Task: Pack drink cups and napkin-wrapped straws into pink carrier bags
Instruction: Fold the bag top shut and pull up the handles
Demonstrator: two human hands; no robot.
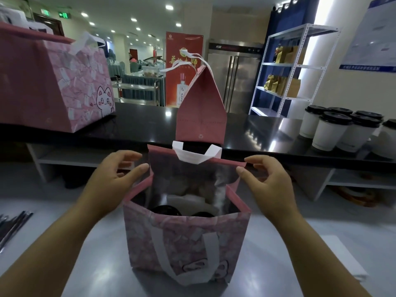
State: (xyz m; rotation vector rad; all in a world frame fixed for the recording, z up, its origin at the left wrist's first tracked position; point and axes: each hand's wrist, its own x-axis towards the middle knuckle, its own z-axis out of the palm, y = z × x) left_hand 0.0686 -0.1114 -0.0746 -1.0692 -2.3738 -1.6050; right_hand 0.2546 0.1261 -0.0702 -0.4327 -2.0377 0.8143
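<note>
Both forearms framed the near pink bag (186,236), cups (166,211) inside, left hand (111,176) and right hand (270,181) loosely open at its far flap's corners, which wanted even pinching before folding shut.

Both forearms are bare to the frame's edge, with no sleeves, gloves, rings or watch visible; the left hand (111,179) and right hand (272,185) have short, unpainted nails on their fingers (140,168)
</note>
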